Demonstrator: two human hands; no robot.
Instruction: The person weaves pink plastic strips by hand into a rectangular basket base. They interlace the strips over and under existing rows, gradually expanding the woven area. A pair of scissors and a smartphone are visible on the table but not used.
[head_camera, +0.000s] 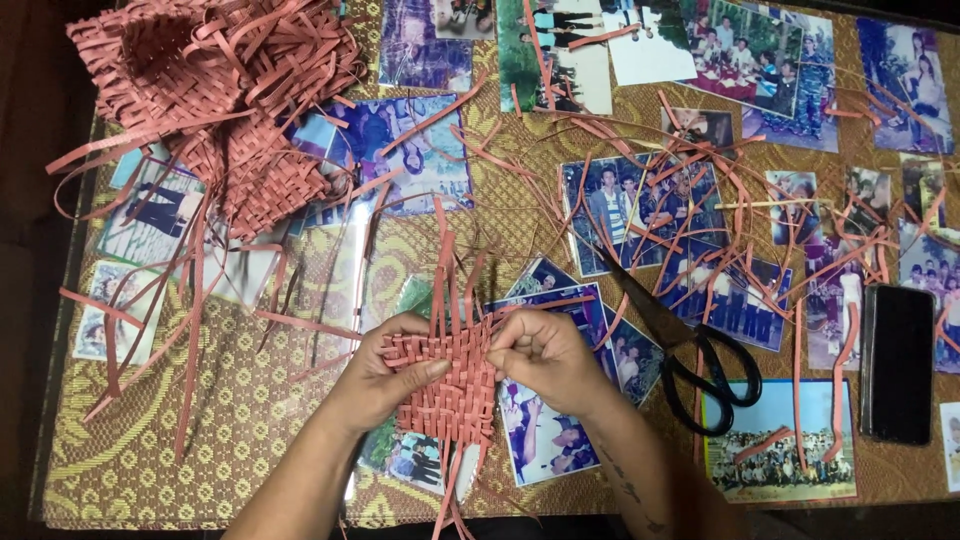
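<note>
Head view: your left hand (385, 375) and right hand (545, 355) pinch the weave (448, 385) at 6 o'clock; slackening either grip would probably let loose strips (440, 270) slide out.

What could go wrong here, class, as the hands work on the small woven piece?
The loose strips sticking up from the woven panel look free at their ends, so the weave might slip apart if the left hand or right hand eases off. The scissors lie open beside the right hand; a forearm could brush the blades.
</note>
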